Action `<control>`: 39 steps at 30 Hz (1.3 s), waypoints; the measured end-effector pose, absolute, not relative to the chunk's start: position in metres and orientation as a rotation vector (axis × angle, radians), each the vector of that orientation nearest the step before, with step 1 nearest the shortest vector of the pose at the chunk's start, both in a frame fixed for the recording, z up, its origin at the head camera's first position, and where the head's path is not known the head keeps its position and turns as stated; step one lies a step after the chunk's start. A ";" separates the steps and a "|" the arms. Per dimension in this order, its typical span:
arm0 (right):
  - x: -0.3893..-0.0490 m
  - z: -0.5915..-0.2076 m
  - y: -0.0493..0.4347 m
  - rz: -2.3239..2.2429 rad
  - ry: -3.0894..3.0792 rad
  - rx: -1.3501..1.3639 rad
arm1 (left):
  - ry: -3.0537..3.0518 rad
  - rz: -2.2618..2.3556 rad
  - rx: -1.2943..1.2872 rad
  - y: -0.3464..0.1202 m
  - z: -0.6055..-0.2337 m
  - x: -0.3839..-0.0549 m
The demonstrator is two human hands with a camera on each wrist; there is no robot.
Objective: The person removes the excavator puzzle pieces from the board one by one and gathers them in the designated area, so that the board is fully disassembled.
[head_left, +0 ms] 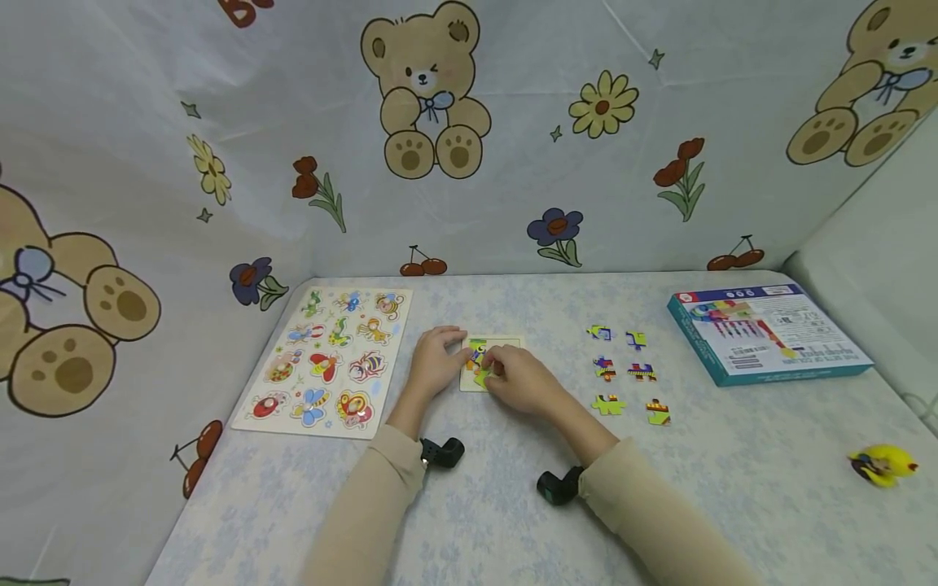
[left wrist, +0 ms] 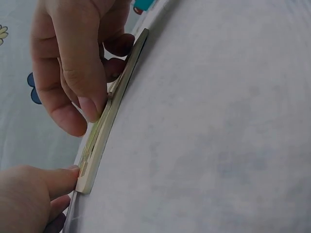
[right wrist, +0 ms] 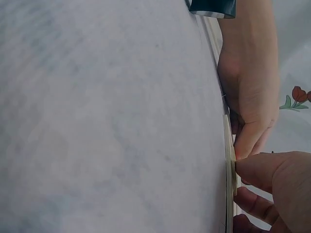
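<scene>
A small puzzle board [head_left: 506, 341] lies flat on the table between both hands, with colourful jigsaw pieces in its left part. My left hand [head_left: 432, 362] rests at the board's left edge; in the left wrist view its straight thumb [left wrist: 63, 180] presses the board's end. From the right, my right hand [head_left: 523, 378] reaches over the board and pinches a yellow-green puzzle piece [head_left: 480, 379] between thumb and fingers. The right wrist view shows that thumb [right wrist: 255, 167] at the thin wooden edge of the piece, just above the board. Most of the board's right side is hidden under the right hand.
Several loose puzzle pieces [head_left: 607, 404] lie in two columns to the right. A teal-edged box [head_left: 777, 334] stands behind them, and a yellow toy [head_left: 883, 465] sits at the far right. On the left lies a large insect-picture board [head_left: 322, 362].
</scene>
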State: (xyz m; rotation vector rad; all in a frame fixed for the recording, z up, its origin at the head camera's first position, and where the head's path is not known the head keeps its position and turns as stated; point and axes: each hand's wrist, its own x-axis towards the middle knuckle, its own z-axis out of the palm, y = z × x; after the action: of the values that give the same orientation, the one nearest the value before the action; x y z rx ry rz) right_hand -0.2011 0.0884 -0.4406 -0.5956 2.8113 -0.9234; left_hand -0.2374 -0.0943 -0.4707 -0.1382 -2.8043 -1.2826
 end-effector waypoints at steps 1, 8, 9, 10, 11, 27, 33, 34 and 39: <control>-0.201 -0.440 0.089 -0.916 2.814 -0.600 | -2.802 -1.283 -0.140 -0.094 -0.471 -0.237; -0.203 -0.440 0.094 -0.835 2.811 -0.635 | -2.801 -1.282 -0.137 -0.093 -0.471 -0.237; -0.203 -0.440 0.094 -0.836 2.809 -0.638 | -2.801 -1.280 -0.137 -0.093 -0.471 -0.237; -0.203 -0.440 0.095 -0.836 2.809 -0.642 | -2.801 -1.278 -0.137 -0.093 -0.471 -0.237; -0.203 -0.440 0.095 -0.838 2.809 -0.646 | -2.800 -1.277 -0.139 -0.093 -0.472 -0.237; -0.200 -0.438 0.104 -1.032 2.673 -0.598 | -2.805 -1.240 -0.111 -0.091 -0.472 -0.235; -0.195 -0.434 0.108 -1.088 2.636 -0.572 | -2.806 -1.216 -0.097 -0.090 -0.473 -0.233; -0.194 -0.434 0.110 -1.095 2.629 -0.556 | -2.807 -1.213 -0.094 -0.090 -0.473 -0.233; -0.193 -0.427 0.125 -1.129 2.578 -0.487 | -2.804 -1.199 -0.101 -0.090 -0.474 -0.232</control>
State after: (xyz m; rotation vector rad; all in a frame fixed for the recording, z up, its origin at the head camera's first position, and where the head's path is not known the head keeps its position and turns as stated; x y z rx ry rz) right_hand -0.1931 0.1247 -0.4269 -0.4872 2.5779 -1.1290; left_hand -0.2317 -0.0897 -0.4739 -0.1009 -2.8041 -1.1990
